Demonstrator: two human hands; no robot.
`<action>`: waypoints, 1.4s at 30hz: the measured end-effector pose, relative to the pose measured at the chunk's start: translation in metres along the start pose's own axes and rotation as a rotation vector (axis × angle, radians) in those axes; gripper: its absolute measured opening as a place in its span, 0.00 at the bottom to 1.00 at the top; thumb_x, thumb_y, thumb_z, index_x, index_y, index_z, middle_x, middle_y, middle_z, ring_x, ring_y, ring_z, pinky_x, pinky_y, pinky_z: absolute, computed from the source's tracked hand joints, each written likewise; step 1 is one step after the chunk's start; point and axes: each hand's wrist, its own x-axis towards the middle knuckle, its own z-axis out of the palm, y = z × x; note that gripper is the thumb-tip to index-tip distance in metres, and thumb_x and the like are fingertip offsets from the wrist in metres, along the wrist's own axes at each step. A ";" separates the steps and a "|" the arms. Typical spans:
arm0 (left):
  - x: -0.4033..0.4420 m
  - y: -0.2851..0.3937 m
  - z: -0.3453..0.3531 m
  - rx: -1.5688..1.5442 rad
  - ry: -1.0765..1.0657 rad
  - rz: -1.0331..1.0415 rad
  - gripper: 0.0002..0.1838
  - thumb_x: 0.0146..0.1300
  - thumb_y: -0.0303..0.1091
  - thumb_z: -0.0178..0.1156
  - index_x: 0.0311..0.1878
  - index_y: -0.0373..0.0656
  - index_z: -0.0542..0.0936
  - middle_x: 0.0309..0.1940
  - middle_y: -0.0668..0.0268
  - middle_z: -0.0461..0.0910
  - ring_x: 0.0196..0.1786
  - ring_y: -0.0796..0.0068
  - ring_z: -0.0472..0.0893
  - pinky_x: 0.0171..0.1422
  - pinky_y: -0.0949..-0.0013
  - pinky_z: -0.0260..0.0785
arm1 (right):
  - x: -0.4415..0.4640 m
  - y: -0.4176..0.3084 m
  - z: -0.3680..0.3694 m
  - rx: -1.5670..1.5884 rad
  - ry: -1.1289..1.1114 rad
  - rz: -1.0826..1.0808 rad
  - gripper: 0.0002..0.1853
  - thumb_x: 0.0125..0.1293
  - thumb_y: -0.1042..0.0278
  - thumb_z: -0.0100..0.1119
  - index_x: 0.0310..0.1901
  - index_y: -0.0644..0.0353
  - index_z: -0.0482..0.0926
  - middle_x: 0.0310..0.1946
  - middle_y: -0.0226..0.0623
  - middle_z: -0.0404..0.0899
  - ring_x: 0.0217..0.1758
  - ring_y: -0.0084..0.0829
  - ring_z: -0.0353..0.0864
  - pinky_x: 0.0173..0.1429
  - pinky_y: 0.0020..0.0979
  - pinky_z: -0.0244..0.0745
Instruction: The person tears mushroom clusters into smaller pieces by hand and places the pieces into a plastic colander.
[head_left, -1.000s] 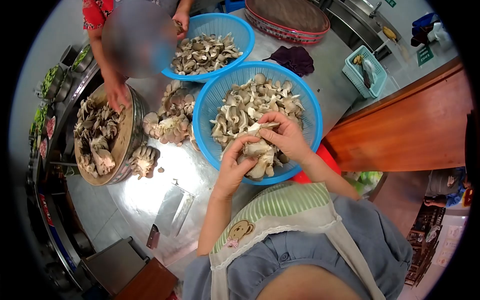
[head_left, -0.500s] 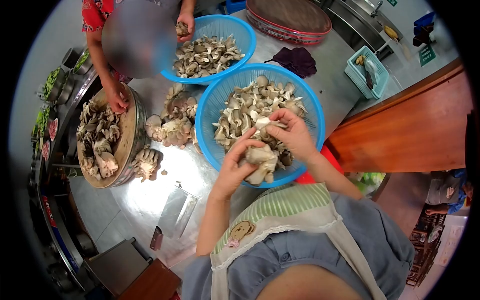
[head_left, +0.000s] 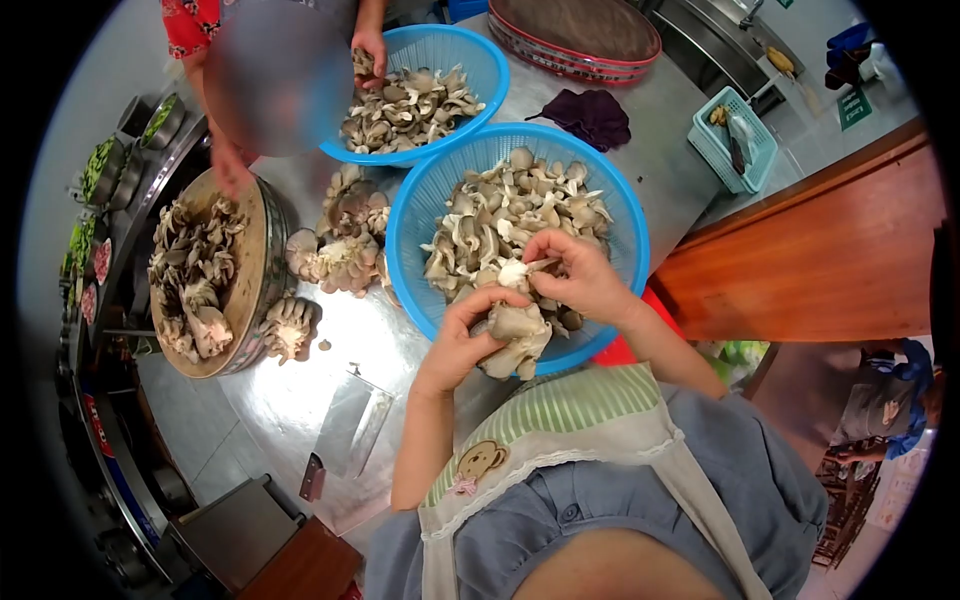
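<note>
Mushrooms (head_left: 500,205) heap in the nearer blue basket (head_left: 622,222) on the steel counter (head_left: 680,190); over its near edge I see the left hand (head_left: 452,345) with its grip wrapped about a mushroom clump (head_left: 517,340), while the right hand (head_left: 583,282), just beside it, pinches a pale mushroom piece (head_left: 514,273) in a narrow grip

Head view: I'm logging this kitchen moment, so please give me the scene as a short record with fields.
left hand: left hand holding a mushroom clump
right hand: right hand, fingers pinching a pale piece
near basin: near basin, blue, loose mushrooms inside
far basin: far basin, blue, also holding mushrooms
block: block, round, mushrooms on top
cleaver: cleaver, lying on the table
cloth: cloth, dark purple
</note>
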 end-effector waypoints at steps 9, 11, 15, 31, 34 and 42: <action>0.000 -0.006 -0.004 0.130 -0.032 0.057 0.18 0.54 0.23 0.64 0.51 0.40 0.82 0.51 0.68 0.81 0.55 0.74 0.80 0.64 0.69 0.71 | 0.004 -0.014 -0.004 0.221 -0.181 0.096 0.17 0.65 0.72 0.67 0.54 0.62 0.78 0.46 0.29 0.79 0.49 0.21 0.79 0.57 0.26 0.76; -0.002 -0.006 -0.003 0.183 -0.055 0.071 0.18 0.56 0.23 0.64 0.51 0.40 0.82 0.51 0.68 0.80 0.55 0.74 0.80 0.64 0.69 0.70 | 0.004 -0.012 -0.005 0.184 -0.204 0.129 0.16 0.66 0.72 0.67 0.54 0.63 0.78 0.46 0.29 0.79 0.49 0.21 0.79 0.57 0.26 0.76; -0.003 -0.002 0.001 0.264 -0.042 0.080 0.19 0.54 0.22 0.61 0.52 0.38 0.82 0.53 0.65 0.79 0.58 0.71 0.78 0.66 0.68 0.68 | 0.005 -0.009 -0.004 0.113 -0.173 0.076 0.14 0.66 0.72 0.67 0.51 0.63 0.78 0.44 0.29 0.80 0.48 0.20 0.79 0.55 0.25 0.77; -0.002 -0.007 0.009 0.509 0.063 0.125 0.17 0.52 0.23 0.63 0.47 0.37 0.83 0.53 0.60 0.78 0.57 0.64 0.79 0.64 0.67 0.69 | 0.000 -0.015 0.003 -0.709 -0.117 -0.365 0.11 0.57 0.79 0.64 0.42 0.62 0.79 0.38 0.41 0.80 0.43 0.45 0.81 0.47 0.38 0.77; -0.006 -0.001 0.006 0.554 0.017 0.093 0.19 0.51 0.24 0.58 0.48 0.36 0.82 0.50 0.58 0.78 0.53 0.59 0.79 0.62 0.66 0.70 | -0.001 -0.013 -0.003 -0.897 -0.020 -0.381 0.12 0.57 0.78 0.63 0.44 0.62 0.79 0.40 0.41 0.80 0.47 0.46 0.81 0.50 0.39 0.77; 0.000 -0.015 0.004 0.458 0.255 0.136 0.26 0.55 0.23 0.59 0.60 0.36 0.78 0.57 0.56 0.78 0.58 0.64 0.79 0.63 0.65 0.71 | -0.008 -0.028 -0.007 -0.742 0.129 -0.350 0.24 0.53 0.70 0.75 0.53 0.60 0.80 0.50 0.39 0.79 0.50 0.41 0.81 0.53 0.36 0.78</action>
